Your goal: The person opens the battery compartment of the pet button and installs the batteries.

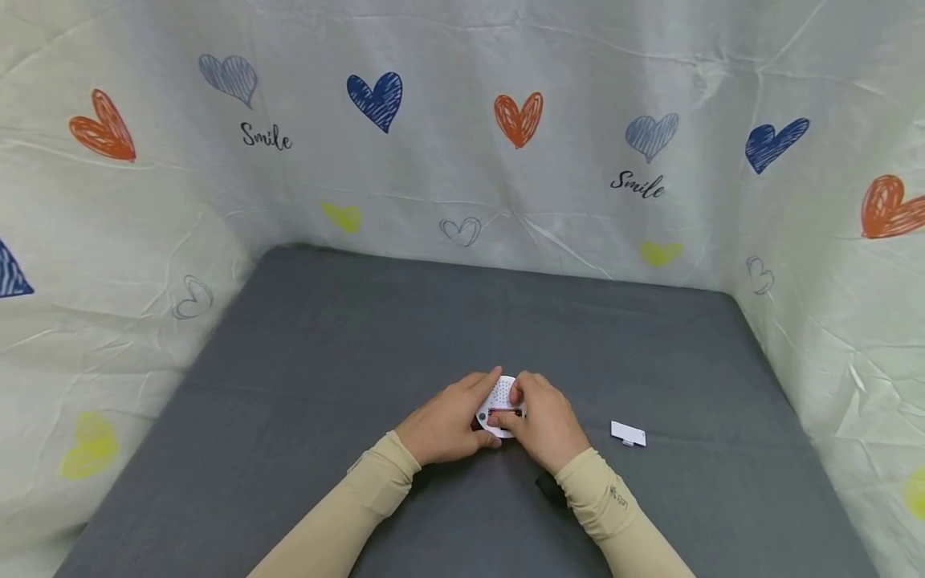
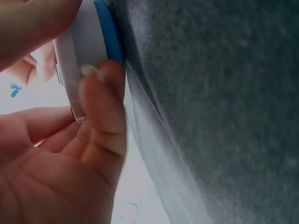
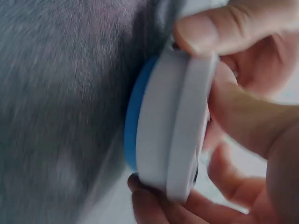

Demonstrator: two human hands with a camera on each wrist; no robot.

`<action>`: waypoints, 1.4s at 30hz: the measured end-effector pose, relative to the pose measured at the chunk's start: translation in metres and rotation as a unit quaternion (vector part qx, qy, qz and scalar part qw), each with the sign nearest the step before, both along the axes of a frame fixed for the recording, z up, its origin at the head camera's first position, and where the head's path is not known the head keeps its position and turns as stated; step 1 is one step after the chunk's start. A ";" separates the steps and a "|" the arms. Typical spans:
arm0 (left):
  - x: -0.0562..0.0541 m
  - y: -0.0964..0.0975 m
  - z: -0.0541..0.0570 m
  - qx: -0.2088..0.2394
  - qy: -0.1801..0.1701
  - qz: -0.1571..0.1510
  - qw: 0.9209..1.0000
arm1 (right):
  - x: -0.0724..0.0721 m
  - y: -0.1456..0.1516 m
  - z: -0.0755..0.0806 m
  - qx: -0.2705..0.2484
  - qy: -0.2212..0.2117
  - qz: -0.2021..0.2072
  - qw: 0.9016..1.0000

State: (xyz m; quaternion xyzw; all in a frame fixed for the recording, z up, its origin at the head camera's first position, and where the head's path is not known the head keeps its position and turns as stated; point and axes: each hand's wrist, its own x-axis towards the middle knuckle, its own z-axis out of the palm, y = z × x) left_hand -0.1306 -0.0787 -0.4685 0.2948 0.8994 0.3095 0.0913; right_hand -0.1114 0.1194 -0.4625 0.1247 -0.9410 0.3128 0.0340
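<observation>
A round white device (image 1: 499, 390) with a grid of small holes lies between both hands, its holed face up. Red shows in an open slot in that face. Seen from the side in the right wrist view, the device (image 3: 156, 126) has a blue base (image 3: 134, 119) close over the cloth. My left hand (image 1: 450, 420) grips it by the left rim, thumb at the near edge and fingers at the far edge. From the right, my right hand (image 1: 547, 425) holds it, thumb over the slot. The thumb hides part of the slot.
A small white cover (image 1: 628, 433) with a tab lies on the grey cloth-covered table (image 1: 433, 313), right of the right hand. Something black (image 1: 552, 488) shows partly beneath the right wrist. A white curtain (image 1: 448, 177) printed with hearts surrounds the table's back and sides.
</observation>
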 end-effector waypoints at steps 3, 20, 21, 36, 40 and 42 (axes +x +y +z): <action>-0.002 -0.001 0.001 -0.012 -0.002 0.003 1.000 | -0.001 0.017 0.004 0.008 -0.006 0.002 1.000; -0.005 -0.007 0.004 -0.033 -0.010 0.022 0.999 | 0.019 0.132 0.011 0.065 -0.037 -0.117 0.990; -0.005 -0.007 0.004 -0.035 -0.011 0.022 0.999 | 0.021 0.135 0.011 0.063 -0.040 -0.119 0.990; -0.002 0.001 -0.001 -0.030 -0.011 0.019 0.999 | 0.036 0.155 0.002 0.094 -0.048 -0.117 0.988; -0.003 0.000 -0.004 -0.026 -0.012 0.021 0.999 | 0.036 0.152 0.001 0.111 -0.058 -0.118 0.985; -0.003 -0.001 -0.005 -0.019 -0.011 0.020 1.000 | 0.035 0.149 0.002 0.115 -0.059 -0.116 0.985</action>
